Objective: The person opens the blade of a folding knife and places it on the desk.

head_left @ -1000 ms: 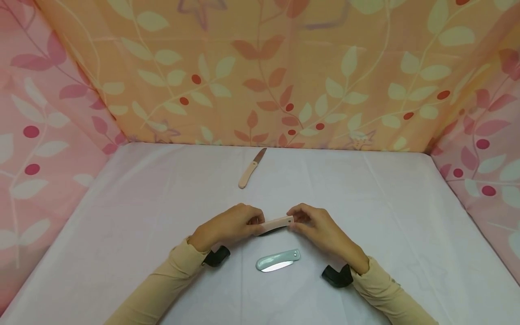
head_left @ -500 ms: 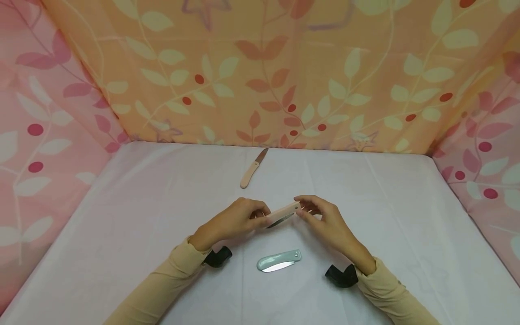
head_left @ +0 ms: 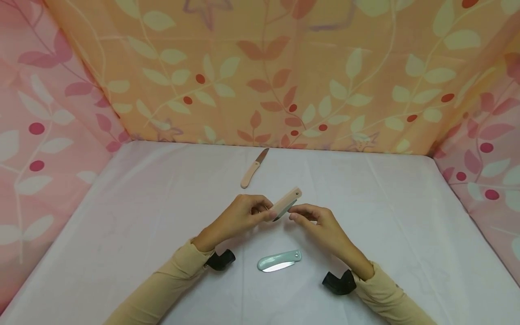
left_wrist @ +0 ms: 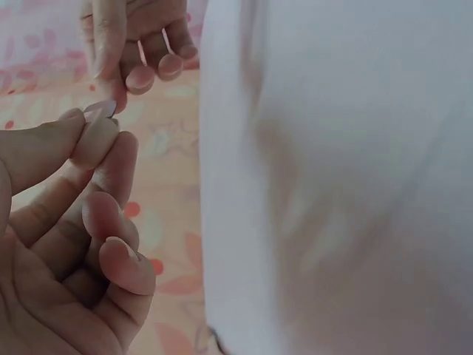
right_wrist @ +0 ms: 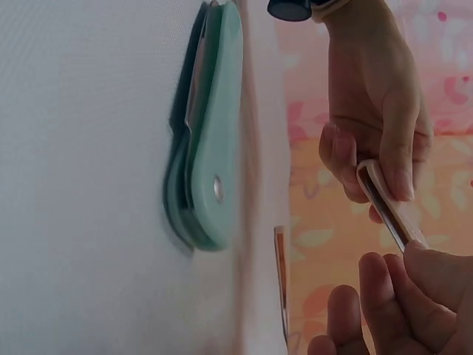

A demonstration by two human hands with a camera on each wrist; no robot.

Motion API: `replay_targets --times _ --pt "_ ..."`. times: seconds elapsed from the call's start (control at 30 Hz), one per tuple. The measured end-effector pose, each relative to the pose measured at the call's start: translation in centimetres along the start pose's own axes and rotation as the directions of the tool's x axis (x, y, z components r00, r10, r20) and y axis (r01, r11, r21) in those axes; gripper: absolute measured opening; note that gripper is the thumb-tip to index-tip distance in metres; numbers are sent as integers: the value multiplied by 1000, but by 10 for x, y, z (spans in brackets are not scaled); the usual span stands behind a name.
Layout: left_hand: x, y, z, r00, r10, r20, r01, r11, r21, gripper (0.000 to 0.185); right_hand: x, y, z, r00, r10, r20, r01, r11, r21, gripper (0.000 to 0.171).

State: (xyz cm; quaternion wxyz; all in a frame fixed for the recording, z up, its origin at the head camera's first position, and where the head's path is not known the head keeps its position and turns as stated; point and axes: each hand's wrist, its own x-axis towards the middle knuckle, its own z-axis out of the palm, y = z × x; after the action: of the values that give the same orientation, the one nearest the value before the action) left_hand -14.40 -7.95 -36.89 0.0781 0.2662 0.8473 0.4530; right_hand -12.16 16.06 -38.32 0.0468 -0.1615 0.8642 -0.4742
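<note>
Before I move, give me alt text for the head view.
The left hand holds a pale beige folding knife, blade mostly folded, the right hand beside it. On white cloth, a mint-green folding knife lies nearer, an open beige-handled knife farther.

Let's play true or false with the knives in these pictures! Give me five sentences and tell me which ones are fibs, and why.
1. The left hand holds a pale folding knife. True.
2. The green knife lies on the white cloth. True.
3. All three knives are folded. False: the tan-handled knife has its blade out.
4. The green knife is the one farthest from the person. False: the tan-handled knife is.
5. Beige sleeves cover the person's forearms. True.
</note>
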Motion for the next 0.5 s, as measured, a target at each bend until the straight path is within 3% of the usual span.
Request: replay_targets --times 0.17,0.5 --pt "0 0 7 1000 -17 6 17 999 -45 16 -3 -2 5 999 13 52 -14 1000 16 25" --pt "-1 4 12 1000 -23 12 24 998 -66 14 -3 -1 8 998 17 66 -21 998 56 22"
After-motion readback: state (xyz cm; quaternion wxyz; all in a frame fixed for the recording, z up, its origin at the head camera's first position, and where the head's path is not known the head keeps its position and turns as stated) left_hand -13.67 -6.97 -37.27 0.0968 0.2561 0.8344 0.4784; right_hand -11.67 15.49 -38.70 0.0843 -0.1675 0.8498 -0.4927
